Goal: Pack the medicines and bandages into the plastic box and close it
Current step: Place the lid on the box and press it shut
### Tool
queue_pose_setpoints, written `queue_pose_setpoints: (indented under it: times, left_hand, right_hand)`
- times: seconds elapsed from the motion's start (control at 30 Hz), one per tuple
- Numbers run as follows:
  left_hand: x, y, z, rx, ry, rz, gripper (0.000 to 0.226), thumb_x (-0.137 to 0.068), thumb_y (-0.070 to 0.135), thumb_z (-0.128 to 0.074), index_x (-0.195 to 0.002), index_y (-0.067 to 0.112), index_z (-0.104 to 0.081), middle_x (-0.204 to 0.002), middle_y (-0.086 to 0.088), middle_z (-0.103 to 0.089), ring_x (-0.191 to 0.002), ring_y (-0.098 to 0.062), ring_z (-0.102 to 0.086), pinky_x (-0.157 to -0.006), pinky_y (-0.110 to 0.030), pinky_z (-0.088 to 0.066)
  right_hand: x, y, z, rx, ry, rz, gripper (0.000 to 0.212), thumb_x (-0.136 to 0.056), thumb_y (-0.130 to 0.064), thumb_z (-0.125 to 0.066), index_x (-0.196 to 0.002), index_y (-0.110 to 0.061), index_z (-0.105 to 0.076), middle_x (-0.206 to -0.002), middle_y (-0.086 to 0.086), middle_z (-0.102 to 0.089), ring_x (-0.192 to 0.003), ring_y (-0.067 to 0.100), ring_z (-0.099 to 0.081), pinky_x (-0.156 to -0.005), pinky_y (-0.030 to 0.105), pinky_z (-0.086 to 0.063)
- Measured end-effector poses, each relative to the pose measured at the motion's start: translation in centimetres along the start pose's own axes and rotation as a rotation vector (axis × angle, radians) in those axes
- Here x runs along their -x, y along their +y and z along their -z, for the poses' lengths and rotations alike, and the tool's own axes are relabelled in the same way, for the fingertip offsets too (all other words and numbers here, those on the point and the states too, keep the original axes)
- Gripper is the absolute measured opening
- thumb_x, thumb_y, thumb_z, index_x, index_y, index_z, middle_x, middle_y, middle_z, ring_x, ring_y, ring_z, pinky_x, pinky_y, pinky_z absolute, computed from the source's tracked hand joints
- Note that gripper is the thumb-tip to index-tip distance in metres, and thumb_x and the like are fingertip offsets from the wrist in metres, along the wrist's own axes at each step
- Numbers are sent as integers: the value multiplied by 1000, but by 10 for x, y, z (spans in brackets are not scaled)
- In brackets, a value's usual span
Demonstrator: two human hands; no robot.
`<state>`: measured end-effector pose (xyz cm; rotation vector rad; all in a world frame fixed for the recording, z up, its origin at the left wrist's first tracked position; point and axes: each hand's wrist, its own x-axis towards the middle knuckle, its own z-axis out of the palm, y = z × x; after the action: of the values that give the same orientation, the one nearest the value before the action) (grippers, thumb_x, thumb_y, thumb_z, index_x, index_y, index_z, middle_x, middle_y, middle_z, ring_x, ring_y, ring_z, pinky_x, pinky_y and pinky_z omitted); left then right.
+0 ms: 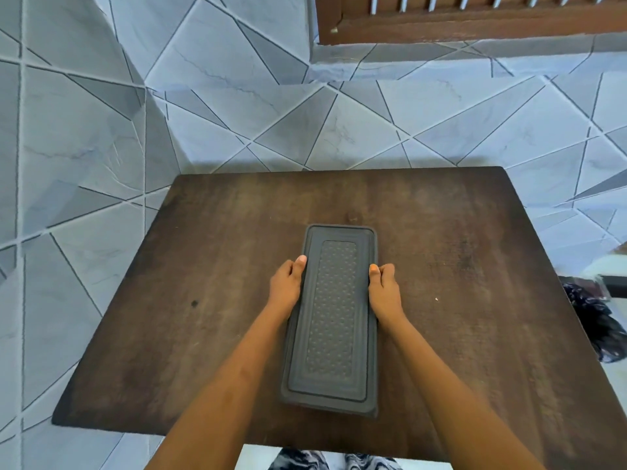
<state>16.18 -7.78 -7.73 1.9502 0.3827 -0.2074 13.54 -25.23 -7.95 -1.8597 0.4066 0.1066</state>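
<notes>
A long dark grey plastic box [334, 317] lies lengthwise in the middle of the brown wooden table [458, 252], its lid with a dotted panel shut on top. My left hand [287, 285] grips the box's left edge, thumb resting on the lid rim. On the opposite side my right hand [383, 290] holds the right edge the same way. No medicines or bandages show on the table; what is inside the box is hidden.
The table stands on a floor of grey and white geometric tiles [101, 147]. A dark patterned cloth [590, 317] lies on the floor past the table's right edge. A brown wooden frame [458, 25] runs along the far top.
</notes>
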Motion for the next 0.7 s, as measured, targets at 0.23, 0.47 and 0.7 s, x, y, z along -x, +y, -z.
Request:
queue_pose_setpoints:
  times: [0.23, 0.47, 0.7]
  left_hand:
    - [-18, 2, 11, -70, -162, -15, 46, -98, 36, -40, -56, 18, -34, -58, 2, -38, -56, -11, -35, -52, -26, -26]
    - [-55, 33, 12, 264, -177, 107, 21, -93, 34, -54, -95, 14, -60, -80, -1, -57, -67, -11, -51, -58, -22, -42]
    - [-77, 41, -1, 251, -145, 195, 28, -92, 32, -57, -68, 18, -54, -71, 2, -50, -67, -10, -44, -62, -21, -35]
  right_hand:
    - [-1, -3, 1, -125, 63, -68, 34, -99, -25, -38, -67, -19, -30, -65, -3, -34, -58, 10, -32, -54, 25, -28]
    - [-38, -32, 3, -294, 76, -200, 39, -95, -39, -44, -119, -9, -53, -118, 8, -57, -111, 23, -53, -90, 33, -45]
    - [-72, -42, -9, -415, 195, -334, 56, -92, -32, -54, -113, 20, -50, -110, 35, -58, -107, 40, -56, -84, 47, -49]
